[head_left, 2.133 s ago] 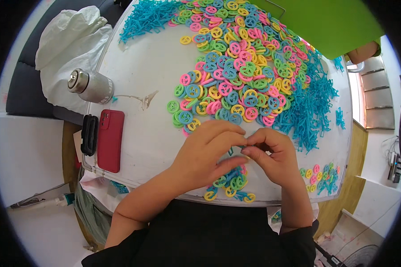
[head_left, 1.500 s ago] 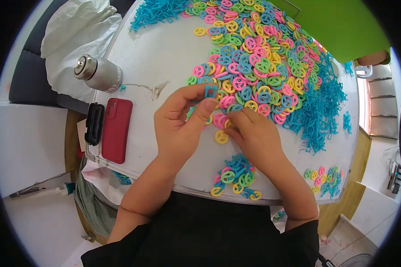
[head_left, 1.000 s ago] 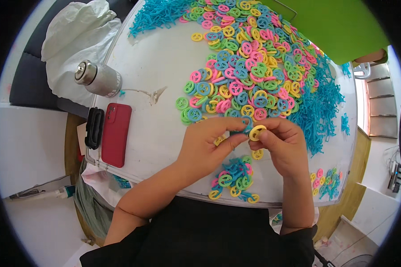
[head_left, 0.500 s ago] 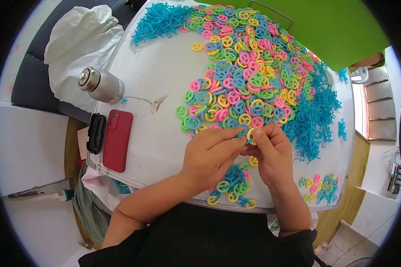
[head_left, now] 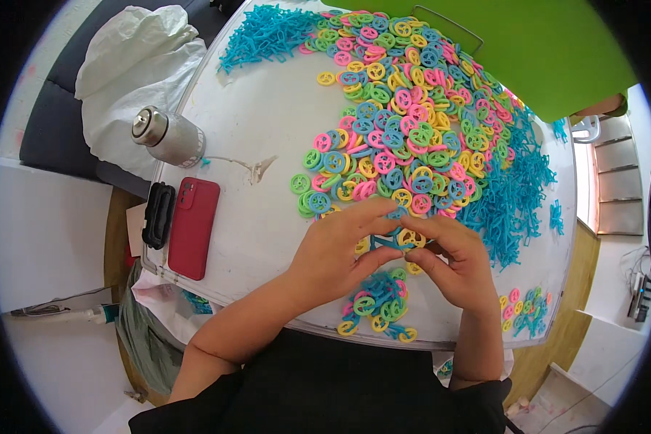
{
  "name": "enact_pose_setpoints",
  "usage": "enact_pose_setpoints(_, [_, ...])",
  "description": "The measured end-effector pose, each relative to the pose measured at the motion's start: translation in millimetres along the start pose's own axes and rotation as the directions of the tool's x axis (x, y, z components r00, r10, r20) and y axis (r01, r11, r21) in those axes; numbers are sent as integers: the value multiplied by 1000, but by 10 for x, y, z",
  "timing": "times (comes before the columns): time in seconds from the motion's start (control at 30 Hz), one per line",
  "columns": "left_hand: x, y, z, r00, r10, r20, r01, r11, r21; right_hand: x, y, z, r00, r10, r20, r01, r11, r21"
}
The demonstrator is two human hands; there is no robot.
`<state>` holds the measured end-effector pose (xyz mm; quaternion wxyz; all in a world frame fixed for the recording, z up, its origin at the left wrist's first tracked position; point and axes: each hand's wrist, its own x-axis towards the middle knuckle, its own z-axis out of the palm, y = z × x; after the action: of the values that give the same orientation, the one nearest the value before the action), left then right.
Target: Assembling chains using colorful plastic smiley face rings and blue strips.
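Observation:
Between my two hands is a small blue plastic frame [head_left: 385,241] with a yellow spoked wheel [head_left: 411,239] at its right end and another yellow ring at its left, partly hidden by fingers. My left hand [head_left: 333,249] curves round the left side, thumb below and fingers above. Thumb and forefinger of my right hand [head_left: 457,257] close on the right-hand wheel. Just beyond my fingertips lies a large heap of pink, yellow, green and blue wheels [head_left: 405,137]. Nearer me, below the hands, sits a small pile of blue frames with wheels on them [head_left: 380,304].
Loose blue frames lie in a heap at the right [head_left: 510,195] and another at the far left [head_left: 267,32]. A metal bottle [head_left: 170,137], a red phone [head_left: 194,230] and a black case [head_left: 158,215] stand along the table's left side. A green panel [head_left: 528,58] covers the far right.
My hands have turned and their fingers spread more into an arch, showing the blue frame between them. The view has shifted slightly.

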<state>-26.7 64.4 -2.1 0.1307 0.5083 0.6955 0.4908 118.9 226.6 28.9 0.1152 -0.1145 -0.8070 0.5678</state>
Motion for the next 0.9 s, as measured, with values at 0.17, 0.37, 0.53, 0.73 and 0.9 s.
enact_pose_setpoints(0.17, [-27,11,11,999,-35,-6,35,999,31,20,-10,-22,999,-44,19,47,983,-177])
enact_pose_setpoints(0.37, [8,59,43,997,-76,25,75,997,33,22,-43,22,984,-176,29,175,923,-343])
enact_pose_setpoints(0.53, [-30,75,97,1000,-4,-30,9,989,145,-6,-137,83,998,1,-61,-17,966,-257])
enact_pose_setpoints(0.73, [67,95,26,999,-22,-23,17,980,-196,-22,10,104,917,398,-21,-350,830,434])
enact_pose_setpoints(0.9, [122,-60,-146,940,342,7,-341,939,-54,47,18,22,904,427,-3,-320,683,656])
